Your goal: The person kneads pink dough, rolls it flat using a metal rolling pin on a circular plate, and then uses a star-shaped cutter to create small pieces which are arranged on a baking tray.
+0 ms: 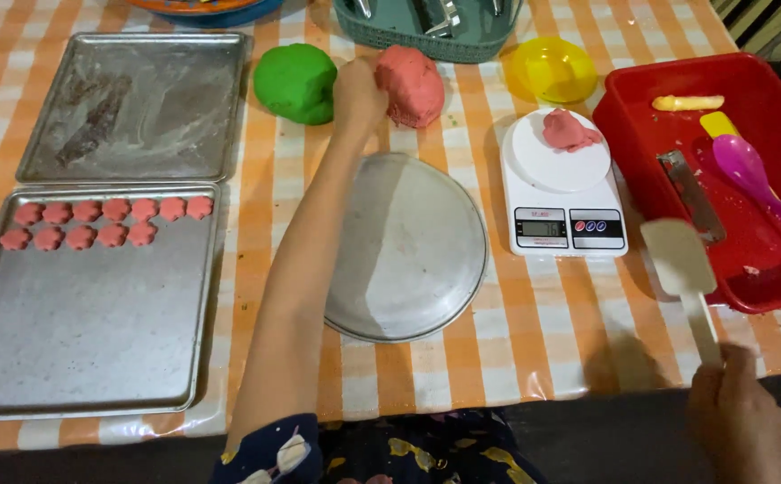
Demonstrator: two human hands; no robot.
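On the left of the checked tabletop (534, 332) lie two metal trays: the far tray (139, 108) is bare and smeared with flour, and the near tray (86, 332) carries two rows of small red flower-shaped dough pieces (103, 224) along its far edge. Right of the far tray sits a green dough lump (297, 82). Just beside it the left hand (358, 94), arm stretched out over the tabletop, has its grip pressed against the left side of a red dough lump (411, 83); how far the fingers close on it I cannot tell. Nearer, under the forearm, lies a round metal plate (417, 251), bare. Behind the dough stands a green basket (426, 36) with metal tools, then a yellow bowl (553, 68). A white scale (562, 188) holds a small red dough piece (570, 130). At the right edge, a red tub (677, 108) holds a purple spoon (758, 184), a metal scraper (690, 197) and a yellow roll (688, 102). The right hand (738, 417), low at the near edge, has its grip closed round the handle of a white spatula (681, 264), the blade raised beside the tub.
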